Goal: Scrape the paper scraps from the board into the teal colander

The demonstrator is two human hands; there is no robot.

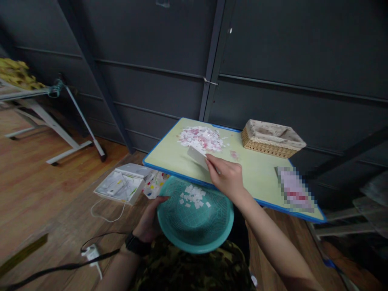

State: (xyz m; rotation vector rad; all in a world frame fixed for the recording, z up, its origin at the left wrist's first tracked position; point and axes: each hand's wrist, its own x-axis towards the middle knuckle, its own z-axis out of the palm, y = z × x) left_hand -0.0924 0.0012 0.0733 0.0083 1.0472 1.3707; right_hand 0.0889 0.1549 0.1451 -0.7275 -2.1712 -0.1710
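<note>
My left hand grips the left rim of a round teal plastic colander, held below the table's front edge. Small white paper pieces lie inside it. My right hand is closed on a flat, pale rectangular scraper-like card, held tilted over the table. Just beyond the card, a heap of white and pinkish paper scraps is spread on the pale yellow tabletop.
A cloth-lined wicker basket stands at the table's back right. A blurred-out flat item lies near the right end. On the floor at left are an open white box and a power strip with cables. Dark metal panels rise behind.
</note>
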